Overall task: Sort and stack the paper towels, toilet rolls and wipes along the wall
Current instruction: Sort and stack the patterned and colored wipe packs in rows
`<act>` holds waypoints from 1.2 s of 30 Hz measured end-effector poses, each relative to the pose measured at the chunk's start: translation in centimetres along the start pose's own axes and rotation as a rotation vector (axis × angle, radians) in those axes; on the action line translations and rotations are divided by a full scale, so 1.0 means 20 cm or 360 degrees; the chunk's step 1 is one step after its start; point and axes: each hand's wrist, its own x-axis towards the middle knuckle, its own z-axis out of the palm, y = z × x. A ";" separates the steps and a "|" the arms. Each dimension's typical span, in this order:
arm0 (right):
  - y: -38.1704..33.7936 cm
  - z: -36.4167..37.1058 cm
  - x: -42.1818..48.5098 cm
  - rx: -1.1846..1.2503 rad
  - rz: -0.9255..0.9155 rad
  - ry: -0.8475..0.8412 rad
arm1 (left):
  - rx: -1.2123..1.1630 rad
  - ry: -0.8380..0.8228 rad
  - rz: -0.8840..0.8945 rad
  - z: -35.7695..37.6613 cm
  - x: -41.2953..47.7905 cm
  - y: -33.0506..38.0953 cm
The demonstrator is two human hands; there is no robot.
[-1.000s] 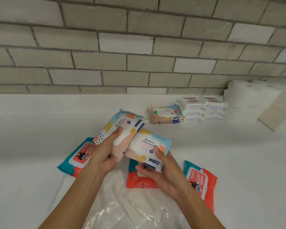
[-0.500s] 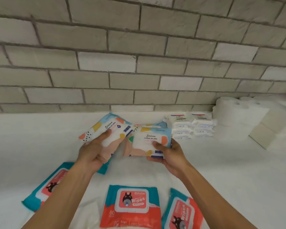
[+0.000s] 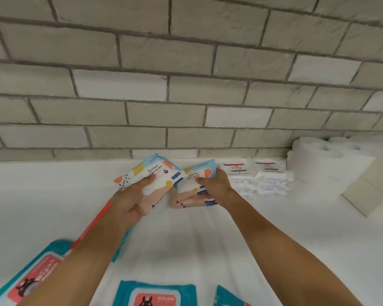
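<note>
Our L hand [image 3: 131, 202] grips a pastel-patterned plastic wipes pack [image 3: 150, 173]; R hand [image 3: 215, 186] pinches its twin [image 3: 195, 175] atop matching stack [image 3: 186, 203], prob. grouping like w/ like.

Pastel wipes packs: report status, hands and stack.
Left hand holds one pastel pack, tilted. Right hand grips a second pack, low over the pack lying near the wall. Dove packs close on the right, not blocking.

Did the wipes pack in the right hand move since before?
Yes. The right hand carried its Stalore wipes pack toward the brick wall, now over the matching pack beside the Dove packs.
</note>
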 end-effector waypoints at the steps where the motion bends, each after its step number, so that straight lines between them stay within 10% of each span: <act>1: -0.01 0.00 0.01 -0.0125 -0.0034 0.0035 | 0.0005 0.0008 -0.0021 0.00 0.03 -0.01; 14: 0.12 0.04 -0.08 -0.1518 -0.0522 0.0453 | 0.0264 -0.0058 -0.0138 0.16 0.25 -0.09; 27: 0.13 -0.08 -0.23 -0.1530 -0.0559 0.0515 | 0.0559 -0.0128 -0.0087 0.31 0.29 -0.10; 36: 0.22 -0.11 -0.14 -0.1759 -0.1150 0.0472 | 0.0978 -0.0198 -0.0012 0.40 0.38 -0.13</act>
